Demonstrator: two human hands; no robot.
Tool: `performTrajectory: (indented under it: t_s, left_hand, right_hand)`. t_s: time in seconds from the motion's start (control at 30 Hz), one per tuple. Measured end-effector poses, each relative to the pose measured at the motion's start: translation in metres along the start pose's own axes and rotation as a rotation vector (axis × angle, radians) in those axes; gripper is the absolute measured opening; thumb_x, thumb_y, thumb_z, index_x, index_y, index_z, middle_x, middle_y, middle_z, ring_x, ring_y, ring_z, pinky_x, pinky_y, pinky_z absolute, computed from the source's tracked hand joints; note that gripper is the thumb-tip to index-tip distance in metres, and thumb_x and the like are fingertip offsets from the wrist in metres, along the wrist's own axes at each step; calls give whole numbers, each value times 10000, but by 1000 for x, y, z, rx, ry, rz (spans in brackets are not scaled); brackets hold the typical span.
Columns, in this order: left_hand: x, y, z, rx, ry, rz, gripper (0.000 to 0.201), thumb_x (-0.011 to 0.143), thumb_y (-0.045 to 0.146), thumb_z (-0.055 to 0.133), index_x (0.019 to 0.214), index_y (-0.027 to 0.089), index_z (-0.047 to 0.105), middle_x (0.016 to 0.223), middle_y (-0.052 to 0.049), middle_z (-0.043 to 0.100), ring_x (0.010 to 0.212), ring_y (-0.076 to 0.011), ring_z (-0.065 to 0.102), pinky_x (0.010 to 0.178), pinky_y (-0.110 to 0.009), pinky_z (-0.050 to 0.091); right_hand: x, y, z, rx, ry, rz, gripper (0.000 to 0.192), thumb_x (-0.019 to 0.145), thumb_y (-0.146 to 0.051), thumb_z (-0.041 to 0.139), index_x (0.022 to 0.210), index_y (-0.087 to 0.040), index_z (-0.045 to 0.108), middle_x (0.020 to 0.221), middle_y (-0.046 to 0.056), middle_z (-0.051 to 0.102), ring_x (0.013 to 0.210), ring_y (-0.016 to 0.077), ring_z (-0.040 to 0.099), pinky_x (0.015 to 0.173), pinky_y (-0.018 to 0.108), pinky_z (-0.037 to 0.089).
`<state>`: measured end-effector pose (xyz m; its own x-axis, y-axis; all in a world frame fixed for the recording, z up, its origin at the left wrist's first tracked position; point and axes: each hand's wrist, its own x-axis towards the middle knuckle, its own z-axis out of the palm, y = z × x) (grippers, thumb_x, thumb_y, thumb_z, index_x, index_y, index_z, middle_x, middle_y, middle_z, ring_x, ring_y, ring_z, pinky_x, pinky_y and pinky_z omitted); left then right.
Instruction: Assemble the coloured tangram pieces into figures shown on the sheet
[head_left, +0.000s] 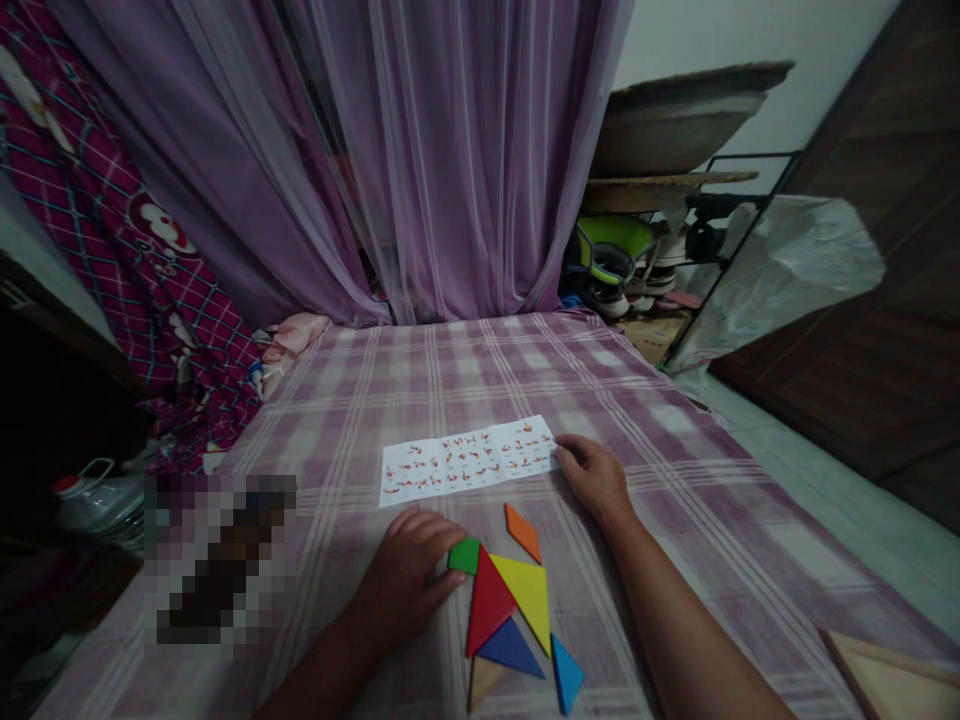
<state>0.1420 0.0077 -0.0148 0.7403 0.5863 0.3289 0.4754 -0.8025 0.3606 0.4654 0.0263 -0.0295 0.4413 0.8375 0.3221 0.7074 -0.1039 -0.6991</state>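
My left hand (pixel 414 562) has its thumb and fingertips closed at the left edge of a green square tangram piece (pixel 464 555). That piece touches the top of a red triangle (pixel 489 608). Right of the red one is a yellow triangle (pixel 529 592), with a purple-blue triangle (pixel 510 648) and a bare-wood triangle (pixel 486 682) below. A light blue piece (pixel 566 676) lies at lower right, and an orange parallelogram (pixel 523 533) sits apart above the yellow. My right hand (pixel 598 478) pinches the right edge of a white sheet of printed figures (pixel 465 462).
Everything lies on a plaid cloth (pixel 360 390). A wooden tray (pixel 892 675) is at the lower right edge. Purple curtains (pixel 465 170) hang behind. A rack with shoes (pixel 664 265) stands back right; a plastic bottle (pixel 101 500) is at left, beside a pixelated patch.
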Motion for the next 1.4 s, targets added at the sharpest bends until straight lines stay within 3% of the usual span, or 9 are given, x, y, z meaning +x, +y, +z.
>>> performTrajectory:
  t_s: [0.23, 0.4, 0.57, 0.77, 0.87, 1.03, 1.13, 1.27, 1.4]
  left_hand:
    - [-2, -5, -5, -25, 26, 31, 385, 941, 476, 516, 1258, 264, 571, 1175, -78, 690, 1103, -254, 624, 1016, -461, 455]
    - [-7, -21, -14, 45, 94, -48, 303, 960, 382, 495, 1194, 236, 619, 1145, -73, 708, 1080, -236, 642, 938, -407, 515]
    - [-8, -28, -12, 97, 53, -82, 298, 960, 384, 488, 1164, 228, 639, 1144, -64, 712, 1083, -236, 636, 959, -435, 492]
    - [-8, -29, -6, 175, 98, -58, 318, 973, 370, 453, 1142, 204, 665, 1131, -81, 719, 1083, -244, 639, 956, -434, 485]
    - [-8, -25, -8, 212, 132, -37, 308, 972, 346, 449, 1080, 186, 688, 1063, -91, 731, 1017, -253, 656, 906, -431, 504]
    - [-23, 4, -10, 178, 170, -6, 277, 976, 313, 449, 1047, 192, 689, 990, -72, 727, 927, -216, 657, 842, -376, 522]
    - [-38, 26, -8, 129, 155, 22, 266, 976, 316, 462, 1078, 190, 673, 1018, -71, 722, 951, -210, 653, 853, -371, 523]
    - [-55, 47, -2, 121, 139, 14, 311, 959, 380, 502, 1164, 195, 644, 1114, -84, 707, 1033, -232, 643, 893, -401, 521]
    - [-63, 54, 4, 131, 143, 18, 322, 942, 378, 523, 1193, 215, 643, 1175, -87, 696, 1085, -249, 634, 921, -417, 516]
  right_hand:
    - [-1, 0, 0, 20, -6, 36, 323, 754, -419, 535, 916, -241, 751, 910, 65, 759, 793, 259, 677, 787, 413, 518]
    - [0, -1, 0, 86, 35, 27, 259, 729, -379, 566, 852, -243, 749, 853, 59, 753, 812, 261, 672, 814, 415, 507]
    - [-2, 2, 2, 122, 41, 57, 275, 734, -373, 575, 889, -224, 746, 876, 55, 755, 831, 243, 674, 823, 389, 508]
    - [-4, 10, -3, 181, 193, 118, 368, 788, -339, 498, 1032, -168, 715, 1038, 89, 734, 910, 224, 659, 829, 355, 513]
    - [-20, 9, -14, 200, 219, 124, 376, 792, -322, 484, 1052, -167, 707, 1032, 85, 731, 889, 220, 658, 804, 352, 521]
    - [-81, -10, -37, 231, 33, -6, 261, 800, -335, 554, 934, -209, 740, 890, 46, 754, 738, 194, 672, 701, 316, 534]
    - [-113, -25, -46, 217, -114, -148, 182, 786, -279, 584, 865, -238, 742, 846, 29, 755, 767, 198, 682, 721, 315, 526]
    - [-130, -39, -51, 101, -226, -391, 231, 864, -209, 496, 930, -233, 717, 920, 52, 754, 868, 210, 681, 798, 353, 514]
    - [-130, -46, -45, 70, -218, -517, 224, 864, -181, 519, 985, -224, 702, 999, 62, 753, 925, 216, 677, 857, 382, 508]
